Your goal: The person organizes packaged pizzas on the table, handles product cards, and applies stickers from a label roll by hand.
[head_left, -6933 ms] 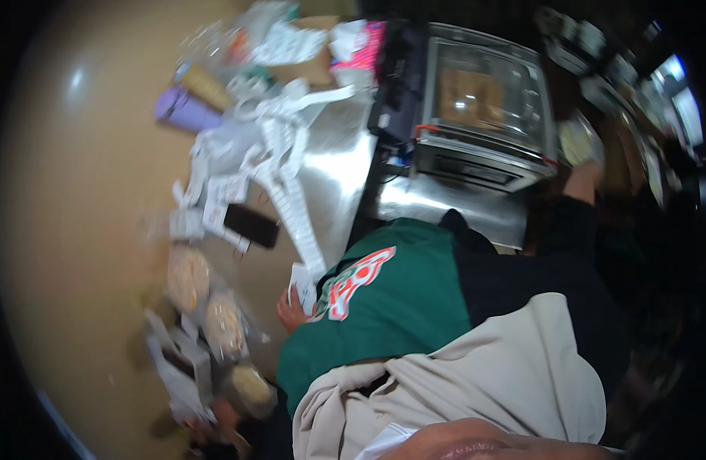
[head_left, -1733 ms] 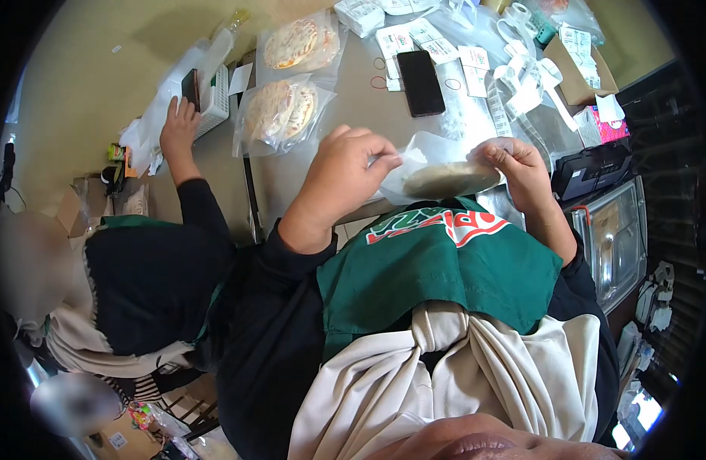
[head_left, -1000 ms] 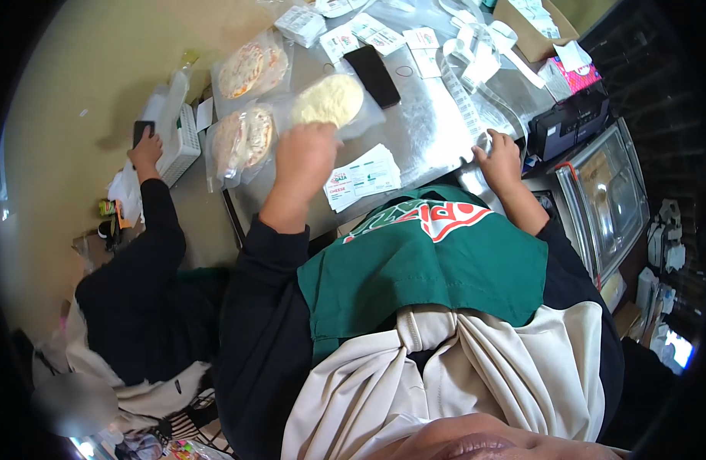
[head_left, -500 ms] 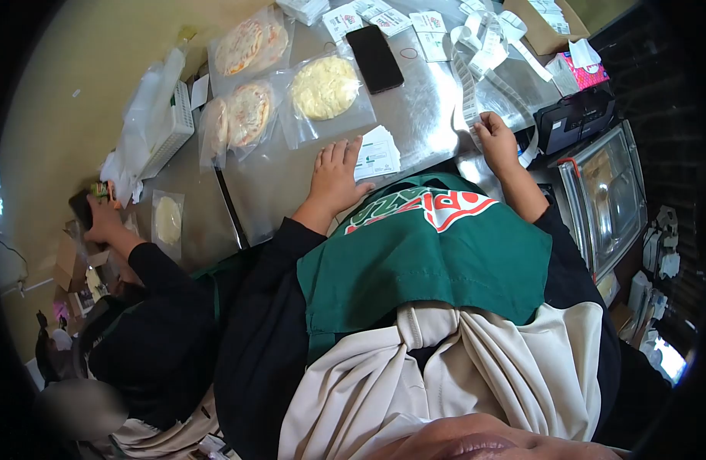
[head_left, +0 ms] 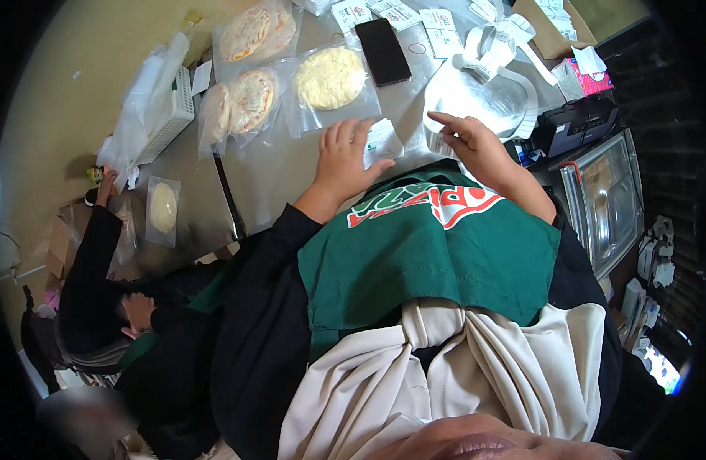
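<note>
My left hand (head_left: 344,157) lies with fingers spread at the left edge of a small stack of printed white cards (head_left: 384,143), near the table's front edge. To its right, my right hand (head_left: 479,149) has its index finger stretched out and its thumb lower down. A strip of printed labels (head_left: 433,139) runs down between these fingers, though the exact grip is partly hidden. From there the strip loops back to a tangle of labels (head_left: 495,50). Beyond my left hand lies a clear bag with a pale, cheese-topped round base (head_left: 330,78).
Bagged pizzas (head_left: 249,100) lie at the back left beside a white basket (head_left: 173,111). A black phone (head_left: 382,52) rests behind the cards. At right stand a cardboard box (head_left: 556,31) and a black device (head_left: 575,123). A co-worker's arm (head_left: 96,238) reaches in at far left.
My right hand has moved left with the label strip, which now forms a wide loop. My left hand has shifted slightly up and right. The co-worker's arm has moved, and another hand shows lower down.
</note>
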`<state>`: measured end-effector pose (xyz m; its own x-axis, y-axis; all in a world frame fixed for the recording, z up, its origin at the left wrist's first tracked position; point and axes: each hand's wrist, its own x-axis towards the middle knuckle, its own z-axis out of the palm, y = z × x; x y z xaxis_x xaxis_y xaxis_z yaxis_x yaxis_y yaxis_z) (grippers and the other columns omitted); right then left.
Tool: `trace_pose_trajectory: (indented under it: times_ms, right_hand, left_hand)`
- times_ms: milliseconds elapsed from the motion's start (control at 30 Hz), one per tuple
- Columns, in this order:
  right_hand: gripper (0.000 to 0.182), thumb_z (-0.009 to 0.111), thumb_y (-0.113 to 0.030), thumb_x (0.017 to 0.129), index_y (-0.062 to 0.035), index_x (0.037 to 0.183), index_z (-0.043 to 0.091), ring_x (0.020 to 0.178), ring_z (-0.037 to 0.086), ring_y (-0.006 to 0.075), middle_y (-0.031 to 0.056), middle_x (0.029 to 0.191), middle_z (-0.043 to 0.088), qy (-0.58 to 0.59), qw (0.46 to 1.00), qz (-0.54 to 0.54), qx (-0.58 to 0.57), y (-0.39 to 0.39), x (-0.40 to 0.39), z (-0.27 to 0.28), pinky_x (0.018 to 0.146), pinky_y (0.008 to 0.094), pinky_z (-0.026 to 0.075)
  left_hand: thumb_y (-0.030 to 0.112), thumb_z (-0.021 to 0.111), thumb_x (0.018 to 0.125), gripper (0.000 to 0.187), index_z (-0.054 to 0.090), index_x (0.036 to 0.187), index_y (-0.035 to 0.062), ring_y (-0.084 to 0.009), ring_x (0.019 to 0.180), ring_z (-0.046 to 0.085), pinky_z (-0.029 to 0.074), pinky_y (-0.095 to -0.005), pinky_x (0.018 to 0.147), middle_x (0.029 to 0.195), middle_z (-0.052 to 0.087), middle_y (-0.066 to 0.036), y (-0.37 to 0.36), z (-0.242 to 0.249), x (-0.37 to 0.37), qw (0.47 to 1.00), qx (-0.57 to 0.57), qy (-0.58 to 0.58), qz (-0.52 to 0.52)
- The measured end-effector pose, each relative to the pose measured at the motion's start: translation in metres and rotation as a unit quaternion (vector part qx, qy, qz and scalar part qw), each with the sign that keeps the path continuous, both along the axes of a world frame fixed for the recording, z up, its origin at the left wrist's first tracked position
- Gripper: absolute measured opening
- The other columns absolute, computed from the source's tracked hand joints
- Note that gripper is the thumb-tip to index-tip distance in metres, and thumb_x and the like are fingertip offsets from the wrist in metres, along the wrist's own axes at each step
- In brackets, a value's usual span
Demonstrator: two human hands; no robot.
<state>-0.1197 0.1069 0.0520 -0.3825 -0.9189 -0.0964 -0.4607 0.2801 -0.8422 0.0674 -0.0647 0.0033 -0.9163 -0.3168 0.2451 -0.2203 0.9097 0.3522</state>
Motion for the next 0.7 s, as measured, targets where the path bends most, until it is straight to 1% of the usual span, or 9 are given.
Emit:
trace_pose_trajectory:
  times_ms: [133, 267, 300, 400, 433, 467, 533, 600, 700]
  right_hand:
    - [0.055, 0.052, 0.000, 0.083, -0.0129, 0.135, 0.037, 0.080, 0.055, 0.0163, 0.0072, 0.085, 0.061, -0.138, 0.990, 0.033, 0.018, -0.004, 0.005, 0.003, 0.077, 0.0292, 0.044]
    - [0.051, 0.056, -0.003, 0.082, -0.0103, 0.129, 0.042, 0.081, 0.055, 0.0176, 0.0072, 0.088, 0.061, -0.117, 0.993, 0.030, 0.007, -0.005, 0.006, 0.021, 0.076, 0.0297, 0.043]
    - [0.048, 0.058, -0.004, 0.081, -0.0090, 0.127, 0.045, 0.081, 0.056, 0.0189, 0.0076, 0.088, 0.061, -0.098, 0.995, 0.018, 0.003, -0.005, 0.007, 0.025, 0.076, 0.0302, 0.043]
    - [0.031, 0.063, -0.009, 0.078, -0.0054, 0.108, 0.056, 0.081, 0.056, 0.0239, 0.0090, 0.087, 0.061, 0.330, 0.905, -0.108, -0.245, -0.003, 0.002, 0.018, 0.075, 0.0327, 0.043]
    - [0.015, 0.066, -0.012, 0.075, -0.0041, 0.086, 0.061, 0.081, 0.055, 0.0275, 0.0093, 0.083, 0.061, 0.302, 0.913, -0.133, -0.240, 0.003, 0.001, 0.020, 0.075, 0.0345, 0.042]
    - [0.016, 0.063, -0.019, 0.080, -0.0025, 0.080, 0.062, 0.080, 0.056, 0.0252, 0.0101, 0.080, 0.061, 0.250, 0.939, -0.128, -0.197, 0.011, -0.002, 0.014, 0.074, 0.0338, 0.042]
    - [0.037, 0.054, -0.035, 0.087, 0.0004, 0.080, 0.063, 0.077, 0.057, 0.0242, 0.0116, 0.077, 0.062, -0.056, 0.989, -0.137, 0.029, 0.012, 0.004, 0.012, 0.074, 0.0326, 0.043]
    - [0.062, 0.038, -0.054, 0.090, 0.0036, 0.096, 0.061, 0.081, 0.057, 0.0234, 0.0130, 0.087, 0.063, -0.156, 0.979, -0.108, 0.080, 0.008, 0.004, -0.013, 0.079, 0.0318, 0.043]
    - [0.050, 0.042, -0.051, 0.090, -0.0058, 0.108, 0.052, 0.091, 0.052, 0.0203, 0.0056, 0.096, 0.058, -0.521, 0.813, -0.256, -0.032, 0.006, 0.004, -0.023, 0.083, 0.0370, 0.039]
  left_hand:
    - [0.029, 0.062, 0.079, 0.043, 0.053, 0.117, 0.0113, -0.0335, 0.110, 0.043, 0.032, -0.0411, 0.096, 0.118, 0.048, -0.012, 0.012, 0.037, -0.027, 0.978, 0.075, 0.105, -0.166]
    - [0.016, 0.064, 0.077, 0.020, 0.062, 0.094, 0.0071, -0.0306, 0.100, 0.045, 0.036, -0.0401, 0.090, 0.099, 0.055, -0.008, 0.021, 0.033, -0.038, 0.968, 0.188, 0.057, -0.156]
    - [0.015, 0.063, 0.079, 0.013, 0.060, 0.085, 0.0039, -0.0229, 0.090, 0.050, 0.040, -0.0339, 0.083, 0.090, 0.055, -0.005, 0.023, 0.032, -0.040, 0.973, 0.169, 0.080, -0.134]
    - [0.016, 0.061, 0.084, 0.014, 0.059, 0.087, 0.0020, -0.0140, 0.081, 0.052, 0.041, -0.0263, 0.078, 0.085, 0.056, -0.002, 0.026, 0.011, -0.041, 0.882, 0.468, 0.052, 0.006]
    - [0.016, 0.057, 0.088, 0.015, 0.058, 0.090, 0.0014, -0.0066, 0.075, 0.050, 0.040, -0.0214, 0.074, 0.080, 0.055, 0.001, 0.026, 0.008, -0.042, 0.791, 0.608, 0.072, 0.018]
    - [0.015, 0.057, 0.088, 0.014, 0.058, 0.091, 0.0011, -0.0067, 0.075, 0.050, 0.040, -0.0211, 0.072, 0.081, 0.056, 0.000, 0.026, 0.004, -0.041, 0.763, 0.642, 0.076, 0.031]
    - [0.012, 0.056, 0.087, 0.013, 0.058, 0.092, 0.0005, -0.0070, 0.076, 0.050, 0.041, -0.0206, 0.068, 0.084, 0.058, -0.001, 0.027, 0.006, -0.038, 0.702, 0.705, 0.083, 0.055]
    - [0.011, 0.056, 0.088, 0.013, 0.057, 0.095, -0.0003, -0.0072, 0.076, 0.051, 0.041, -0.0201, 0.068, 0.085, 0.058, -0.001, 0.030, 0.002, -0.038, 0.691, 0.719, 0.070, 0.023]
    - [0.011, 0.055, 0.088, 0.012, 0.057, 0.095, 0.0010, -0.0067, 0.078, 0.052, 0.042, -0.0200, 0.072, 0.084, 0.058, 0.000, 0.035, -0.004, -0.038, 0.682, 0.731, 0.023, -0.014]
